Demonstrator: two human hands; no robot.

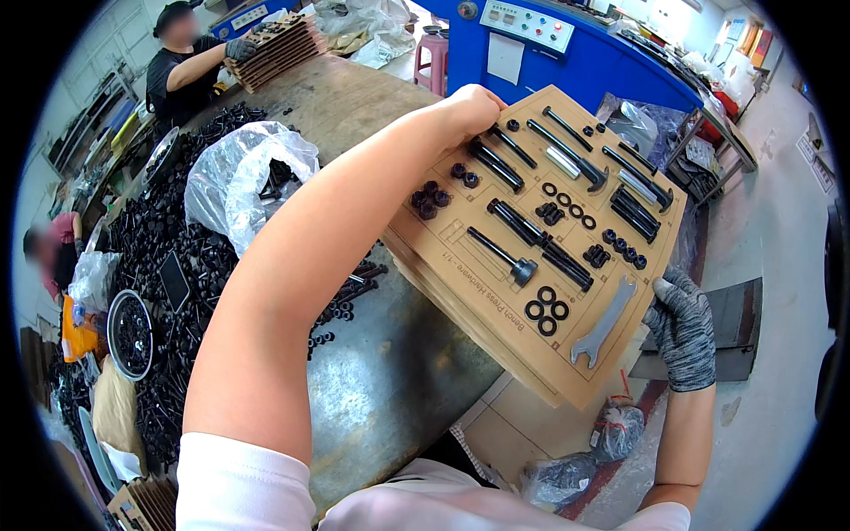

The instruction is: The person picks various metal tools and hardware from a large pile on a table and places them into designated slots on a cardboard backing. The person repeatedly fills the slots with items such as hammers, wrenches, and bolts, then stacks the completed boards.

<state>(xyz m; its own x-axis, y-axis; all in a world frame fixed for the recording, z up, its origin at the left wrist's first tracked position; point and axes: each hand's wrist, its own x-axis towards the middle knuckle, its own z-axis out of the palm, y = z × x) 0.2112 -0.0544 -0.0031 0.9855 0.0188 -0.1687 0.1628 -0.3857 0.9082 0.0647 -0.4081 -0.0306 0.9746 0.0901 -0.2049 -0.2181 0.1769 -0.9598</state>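
Observation:
A brown cardboard hardware card (443, 232), with more cardboard layers under it, is held tilted above the table's right edge. Black bolts (567, 265), nuts, washers (547, 310) and a silver open-ended wrench (605, 320) lie in groups on its printed face. My bare left hand (474, 113) grips the far left edge, its fingers partly hidden. At the near right edge, my right hand (682, 332) in a grey knitted glove is closed on the card, fingers underneath out of sight.
Loose black hardware (208, 310) is heaped across the metal table (398, 354), with a plastic bag (248, 177) and round bowl (131, 336). A co-worker (181, 71) handles stacked cards (274, 53) at the far end. A blue machine (575, 71) stands beyond; plastic bags (615, 429) lie on the floor.

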